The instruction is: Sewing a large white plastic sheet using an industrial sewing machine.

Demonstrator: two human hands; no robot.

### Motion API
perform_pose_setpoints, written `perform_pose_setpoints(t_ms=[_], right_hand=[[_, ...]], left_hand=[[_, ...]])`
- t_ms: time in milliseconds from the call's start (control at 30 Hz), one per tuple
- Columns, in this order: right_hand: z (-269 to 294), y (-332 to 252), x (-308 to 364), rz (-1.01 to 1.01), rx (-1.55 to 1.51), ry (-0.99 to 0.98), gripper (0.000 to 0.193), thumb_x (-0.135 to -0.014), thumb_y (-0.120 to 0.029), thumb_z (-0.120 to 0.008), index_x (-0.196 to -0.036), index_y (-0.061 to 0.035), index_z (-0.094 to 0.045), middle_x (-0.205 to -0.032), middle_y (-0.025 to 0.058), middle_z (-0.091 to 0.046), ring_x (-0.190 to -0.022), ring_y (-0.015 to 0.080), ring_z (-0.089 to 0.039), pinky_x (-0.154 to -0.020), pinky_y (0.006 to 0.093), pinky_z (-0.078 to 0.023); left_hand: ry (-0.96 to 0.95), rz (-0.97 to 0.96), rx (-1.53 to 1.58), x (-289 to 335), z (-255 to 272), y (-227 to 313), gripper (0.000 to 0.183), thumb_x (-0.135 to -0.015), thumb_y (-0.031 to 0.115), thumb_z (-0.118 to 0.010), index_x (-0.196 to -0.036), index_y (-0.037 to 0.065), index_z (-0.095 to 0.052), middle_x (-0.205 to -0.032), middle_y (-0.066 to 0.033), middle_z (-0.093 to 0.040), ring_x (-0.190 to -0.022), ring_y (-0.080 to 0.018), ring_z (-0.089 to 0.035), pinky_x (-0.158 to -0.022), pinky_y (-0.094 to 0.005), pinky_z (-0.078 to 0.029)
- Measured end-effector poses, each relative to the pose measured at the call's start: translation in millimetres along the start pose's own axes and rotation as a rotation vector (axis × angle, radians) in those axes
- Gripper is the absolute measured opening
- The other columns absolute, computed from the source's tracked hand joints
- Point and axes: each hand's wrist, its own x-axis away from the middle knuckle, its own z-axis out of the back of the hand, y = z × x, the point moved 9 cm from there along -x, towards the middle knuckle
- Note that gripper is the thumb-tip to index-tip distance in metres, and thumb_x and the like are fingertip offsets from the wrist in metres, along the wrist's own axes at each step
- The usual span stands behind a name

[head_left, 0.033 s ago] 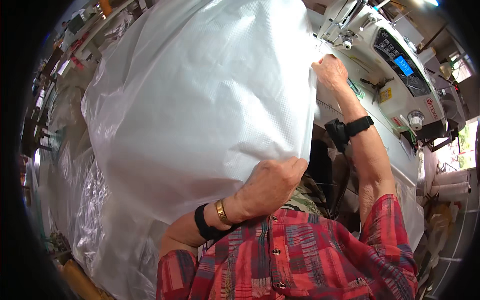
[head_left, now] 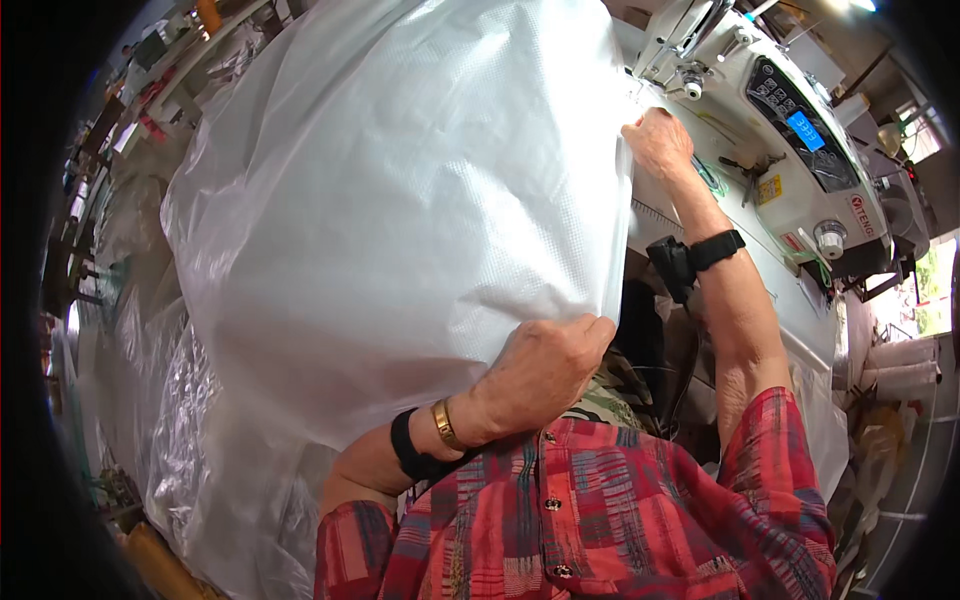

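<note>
A large translucent white plastic sheet (head_left: pixel 400 200) with a fine grid texture spreads across the middle. Its right edge runs straight between my two hands. My left hand (head_left: pixel 548 368) is closed on the near end of that edge, close to my shirt. Farther up, my right hand (head_left: pixel 660 140) pinches the same edge just short of the needle area of a white sewing machine (head_left: pixel 735 150). The fingertips of the right hand are partly hidden by the bright sheet edge.
The machine's control panel (head_left: pixel 803 130) has a lit blue display. A handwheel-like white knob (head_left: pixel 830 240) sits lower on its body. More crumpled clear plastic (head_left: pixel 180 430) hangs at the left. Rolls of white material (head_left: pixel 900 372) lie at the far right.
The whole view shifts very slightly. Both hands keep their hold on the sheet's edge, and the sheet looks almost unmoved.
</note>
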Motion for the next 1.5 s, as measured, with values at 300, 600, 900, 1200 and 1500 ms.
perform_pose_setpoints(t_ms=[300, 600, 900, 1200, 1500], right_hand=[[1, 6, 2, -0.164, -0.155, -0.003, 0.041, -0.082, -0.029, -0.067, -0.108, 0.0025, -0.068, -0.114, 0.0236, -0.066, -0.109, 0.0361, -0.064, -0.093, 0.0433, -0.050], [4, -3, 12, -0.137, -0.084, 0.096, 0.032, -0.083, -0.022, -0.062, -0.103, 0.0021, -0.068, -0.100, 0.0217, -0.070, -0.098, 0.0361, -0.068, -0.086, 0.0428, -0.053], [8, -20, 29, 0.086, -0.024, 0.305, 0.020, -0.085, -0.011, -0.058, -0.092, 0.0059, -0.065, -0.085, 0.0257, -0.069, -0.085, 0.0402, -0.069, -0.079, 0.0476, -0.053], [0, -36, 39, 0.246, 0.133, 0.181, 0.016, -0.083, -0.010, -0.054, -0.083, 0.0030, -0.063, -0.082, 0.0252, -0.067, -0.081, 0.0414, -0.066, -0.077, 0.0505, -0.050], [-1, -49, 44, 0.297, 0.281, 0.047, 0.010, -0.076, -0.007, -0.063, -0.079, -0.0062, -0.073, -0.078, 0.0159, -0.071, -0.077, 0.0333, -0.070, -0.073, 0.0432, -0.046]], left_hand=[[0.102, -0.003, 0.086, 2, 8, -4, 0.012, -0.089, 0.005, -0.056, -0.080, 0.001, -0.049, -0.070, -0.0160, -0.050, -0.064, -0.0343, -0.057, -0.057, -0.0412, -0.045], [0.133, -0.032, 0.186, -8, 9, 1, 0.010, -0.087, 0.003, -0.056, -0.080, 0.001, -0.049, -0.070, -0.0168, -0.051, -0.065, -0.0377, -0.057, -0.057, -0.0436, -0.045], [0.095, -0.014, 0.148, -2, -4, -8, 0.009, -0.086, 0.003, -0.056, -0.080, 0.001, -0.049, -0.070, -0.0161, -0.052, -0.064, -0.0370, -0.058, -0.057, -0.0436, -0.046], [0.071, -0.034, 0.101, 0, -3, -9, 0.011, -0.085, 0.003, -0.057, -0.079, 0.002, -0.048, -0.071, -0.0148, -0.050, -0.064, -0.0342, -0.058, -0.056, -0.0413, -0.046], [0.058, -0.023, 0.106, -2, -5, -10, 0.011, -0.086, 0.003, -0.057, -0.079, 0.001, -0.049, -0.071, -0.0156, -0.050, -0.064, -0.0350, -0.058, -0.056, -0.0420, -0.046]])
